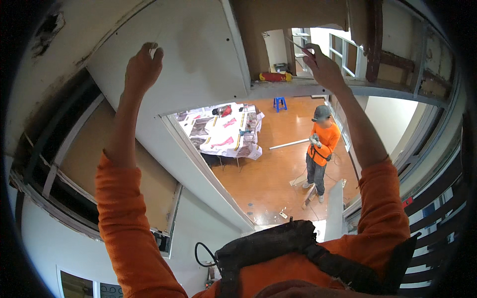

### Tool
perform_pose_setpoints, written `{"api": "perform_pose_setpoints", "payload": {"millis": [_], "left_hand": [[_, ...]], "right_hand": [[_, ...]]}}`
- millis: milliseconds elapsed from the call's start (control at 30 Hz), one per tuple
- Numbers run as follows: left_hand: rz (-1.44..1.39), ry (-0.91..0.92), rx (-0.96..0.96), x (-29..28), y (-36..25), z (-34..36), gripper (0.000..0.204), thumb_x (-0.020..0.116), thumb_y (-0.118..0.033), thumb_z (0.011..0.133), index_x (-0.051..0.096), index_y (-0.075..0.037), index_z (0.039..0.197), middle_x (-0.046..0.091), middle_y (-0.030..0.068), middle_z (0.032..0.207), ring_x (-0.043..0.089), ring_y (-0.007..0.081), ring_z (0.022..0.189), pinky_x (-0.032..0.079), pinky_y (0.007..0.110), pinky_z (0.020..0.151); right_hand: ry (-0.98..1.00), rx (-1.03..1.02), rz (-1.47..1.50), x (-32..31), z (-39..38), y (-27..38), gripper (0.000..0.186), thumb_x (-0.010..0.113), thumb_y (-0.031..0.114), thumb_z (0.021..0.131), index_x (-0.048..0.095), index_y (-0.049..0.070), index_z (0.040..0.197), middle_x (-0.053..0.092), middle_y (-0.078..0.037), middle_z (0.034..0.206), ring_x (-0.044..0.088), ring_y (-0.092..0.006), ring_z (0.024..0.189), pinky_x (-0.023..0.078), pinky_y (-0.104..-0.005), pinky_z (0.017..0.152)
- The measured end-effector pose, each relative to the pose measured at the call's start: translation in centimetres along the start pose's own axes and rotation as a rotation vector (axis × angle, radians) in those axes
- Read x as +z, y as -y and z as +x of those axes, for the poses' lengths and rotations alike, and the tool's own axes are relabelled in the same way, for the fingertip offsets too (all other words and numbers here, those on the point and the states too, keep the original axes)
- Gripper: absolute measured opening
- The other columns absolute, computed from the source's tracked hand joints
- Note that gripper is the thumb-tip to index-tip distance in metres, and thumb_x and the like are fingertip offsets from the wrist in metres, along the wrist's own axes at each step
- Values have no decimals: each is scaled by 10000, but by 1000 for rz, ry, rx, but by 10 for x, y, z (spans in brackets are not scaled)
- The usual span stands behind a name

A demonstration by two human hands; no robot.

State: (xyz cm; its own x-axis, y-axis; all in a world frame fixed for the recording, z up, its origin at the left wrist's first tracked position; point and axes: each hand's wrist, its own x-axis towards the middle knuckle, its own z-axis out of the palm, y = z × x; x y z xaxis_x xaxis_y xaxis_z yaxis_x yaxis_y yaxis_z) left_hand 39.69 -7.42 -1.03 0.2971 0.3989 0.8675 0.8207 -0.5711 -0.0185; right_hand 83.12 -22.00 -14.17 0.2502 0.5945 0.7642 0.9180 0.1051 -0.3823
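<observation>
My left hand (143, 68) is raised against the pale grey board (194, 54), its fingers pinched together near the board's face. Something small and pale may sit at the fingertips, but I cannot make it out. My right hand (325, 69) is up at the ragged opening in the brown panel (253, 44). Its fingers close round the red handle of a thin, pointed metal tool (300, 46), whose kind is unclear. The tip points up and left into the opening. Below it, a red and yellow cylinder (275, 77) lies on the metal ledge (293, 87).
Below, a co-worker (324, 144) in orange holds a long white strip (289, 144). A covered table (223, 131) bears tools; a blue stool (279, 103) stands behind. Offcuts lie on the wooden floor (271, 184). Dark slats (437, 223) rise at my right.
</observation>
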Motion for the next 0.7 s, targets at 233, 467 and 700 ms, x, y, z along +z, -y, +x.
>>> {"api": "perform_pose_setpoints", "payload": {"millis": [233,467,700], "left_hand": [[290,58,339,34,-38,-5,283,458,-130,963,627,-23,1163,642,215,1147,683,401,964,554,464,889],[-428,371,-274,22,-113,-41,397,372,-236,995,656,-34,1186,683,232,1104,662,404,1009,492,485,911],[-507,290,-248,46,-107,-60,383,367,-208,1010,632,-29,1219,688,180,925,670,287,841,525,413,730]], "right_hand": [[152,-359,-176,83,17,31,281,579,239,973,615,63,1190,578,-183,1160,623,-326,1075,558,-453,849],[125,-275,-417,105,12,32,302,597,132,895,629,-19,1154,584,-184,1142,604,-337,1050,571,-468,852],[39,-535,-315,142,17,50,358,603,74,829,613,-37,1169,564,-229,1180,548,-374,1144,509,-464,963]]}}
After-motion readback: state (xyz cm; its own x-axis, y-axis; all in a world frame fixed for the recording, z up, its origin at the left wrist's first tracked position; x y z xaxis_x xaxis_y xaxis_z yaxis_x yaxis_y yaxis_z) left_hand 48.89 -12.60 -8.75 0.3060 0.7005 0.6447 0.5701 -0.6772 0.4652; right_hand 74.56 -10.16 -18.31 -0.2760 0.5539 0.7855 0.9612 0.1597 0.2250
